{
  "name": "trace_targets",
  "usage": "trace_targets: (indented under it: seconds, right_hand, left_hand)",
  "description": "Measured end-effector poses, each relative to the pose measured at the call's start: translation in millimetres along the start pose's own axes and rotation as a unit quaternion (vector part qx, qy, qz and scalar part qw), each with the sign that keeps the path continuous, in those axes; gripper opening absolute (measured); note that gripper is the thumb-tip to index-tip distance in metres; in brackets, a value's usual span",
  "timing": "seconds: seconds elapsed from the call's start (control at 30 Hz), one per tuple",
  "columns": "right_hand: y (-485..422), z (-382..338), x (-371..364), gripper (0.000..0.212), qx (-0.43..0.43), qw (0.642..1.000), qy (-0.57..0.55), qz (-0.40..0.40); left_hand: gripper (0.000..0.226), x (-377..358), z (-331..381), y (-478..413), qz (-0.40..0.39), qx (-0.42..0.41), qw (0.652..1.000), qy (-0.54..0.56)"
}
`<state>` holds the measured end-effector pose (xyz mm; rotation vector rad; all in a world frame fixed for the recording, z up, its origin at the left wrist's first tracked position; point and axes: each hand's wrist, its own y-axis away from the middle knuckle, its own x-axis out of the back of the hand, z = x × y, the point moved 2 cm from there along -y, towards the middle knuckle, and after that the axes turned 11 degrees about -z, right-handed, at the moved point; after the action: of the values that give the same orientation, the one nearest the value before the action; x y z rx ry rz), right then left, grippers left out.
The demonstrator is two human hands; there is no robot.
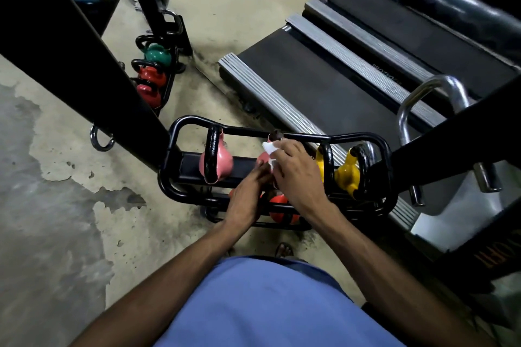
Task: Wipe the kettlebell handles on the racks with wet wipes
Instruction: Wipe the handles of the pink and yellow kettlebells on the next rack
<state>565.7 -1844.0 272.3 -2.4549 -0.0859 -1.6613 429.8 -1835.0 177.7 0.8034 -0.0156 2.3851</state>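
At the upper tier of the black rack (pixel 304 138), mid-wipe on the middle pink kettlebell (pixel 262 160), wedged between a second pink kettlebell (pixel 222 166) on its left and two yellow kettlebells (pixel 348 173) on its right. Judged as the wiping step itself, somewhere partway along the row; cleanliness of the other handles not readable from this view. Right hand (pixel 298 170) stretched down and forward from above, wrist bent, fingers (pixel 286 149) curled over the dark handle (pixel 275 135) with the white wet wipe (pixel 268 149) bunched beneath them, a crumpled corner poking out on the left side. Left hand (pixel 248 194) set lower and from the left, fingers (pixel 261 170) fairly straight and laid against the bell's pink body just beside the wipe's lower edge, holding nothing, apparently steadying; contact with the wipe itself impossible to tell. Next, probably: keeping the wipe pressed round the handle and drawing it along the whole loop, both legs included, then shifting sideways to a neighbouring handle. Calls for a firm wrap against slipping off the curve, and a steady bell underneath. Orange kettlebells (pixel 279 204) on the lower tier, under the forearms.
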Motion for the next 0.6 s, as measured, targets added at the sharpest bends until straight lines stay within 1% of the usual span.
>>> trace_targets:
  seconds: [0.07,0.1,0.13,0.2,0.23,0.27,0.3,0.33,0.37,0.4,0.43,0.47,0.53,0.57,0.6]
  right_hand:
    - [12,-2,4,0.016,-0.067,0.989,-0.115,0.067]
    - [14,-3,5,0.014,-0.110,0.972,-0.185,0.093]
    - [13,-5,4,0.012,-0.156,0.949,-0.249,0.115]
    - [6,-3,2,0.004,-0.261,0.891,-0.350,0.121]
    - [0,-1,0,0.007,-0.306,0.851,-0.414,0.105]
    - [-6,2,-2,0.016,-0.340,0.797,-0.493,0.078]
    - [-12,4,-3,0.025,-0.372,0.732,-0.570,0.035]
    - [-17,4,-3,0.031,-0.389,0.653,-0.650,-0.015]
    - [-21,4,-2,0.035,-0.398,0.583,-0.706,-0.053]
    - [-25,5,-2,0.039,-0.396,0.537,-0.741,-0.073]
    - [-27,8,-2,0.041,-0.397,0.526,-0.748,-0.078]
    - [-26,9,-1,0.041,-0.390,0.533,-0.746,-0.082]
    - [-16,11,0,0.034,-0.385,0.599,-0.699,-0.068]
    - [-8,14,-3,0.028,-0.385,0.638,-0.665,-0.048]
    - [1,15,-4,0.020,-0.374,0.669,-0.642,-0.023]
  left_hand:
    - [0.063,5,4,2,-0.006,-0.041,0.997,-0.062]
    - [0.059,8,5,3,-0.009,-0.057,0.994,-0.088]
    - [0.056,9,7,3,-0.011,-0.064,0.994,-0.084]
    - [0.053,12,10,5,-0.017,-0.060,0.996,-0.059]
    - [0.049,13,12,5,-0.012,-0.064,0.996,-0.061]
    - [0.044,14,13,5,-0.012,-0.068,0.996,-0.055]
    - [0.036,15,13,6,-0.010,-0.071,0.996,-0.058]
    - [0.027,16,13,6,-0.008,-0.064,0.996,-0.056]
    - [0.021,17,13,6,-0.011,-0.050,0.997,-0.059]
    - [0.018,17,12,5,-0.014,-0.036,0.998,-0.053]
    - [0.017,17,10,5,-0.017,-0.028,0.998,-0.052]
    - [0.017,16,9,5,-0.019,-0.030,0.998,-0.046]
    - [0.022,15,9,4,-0.023,-0.051,0.997,-0.047]
    - [0.027,15,9,4,-0.021,-0.064,0.997,-0.042]
    - [0.032,14,8,3,-0.022,-0.076,0.996,-0.037]
